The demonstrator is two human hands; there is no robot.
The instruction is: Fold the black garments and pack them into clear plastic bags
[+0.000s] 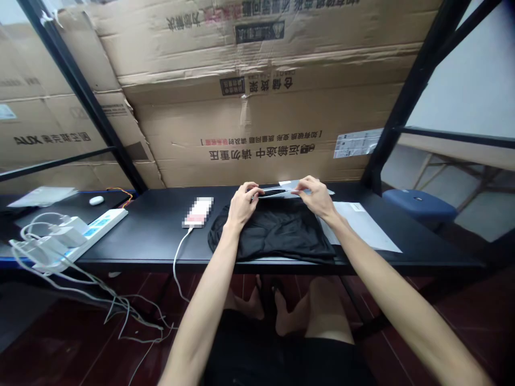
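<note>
- Far L: leave slack in the white cables from the hard plastic power strip — keep your L elbow clear of them. Same for the flat phone, face blurred, on the smooth black tabletop.
- Your L hand: thumb + fingertips pinched on the L end of the plastic sleeve, at its dark strip. Can't tell if cloth's caught too; prob. best to check layers w/ the thumb.
- Middle: black cloth lies just below your hands, nr the front edge — thin, sl. shiny, creased, rounded on the L. Smooth it w/ flat palms; looks slippery. Sleeve's thin, crinkly, translucent: even tension, no yanking.
- Your R hand: fingertips clamped on the sleeve's R part. Keep level w/ L.
- R: pale sheet, flat, smooth, by your R forearm; don't drag it.
</note>
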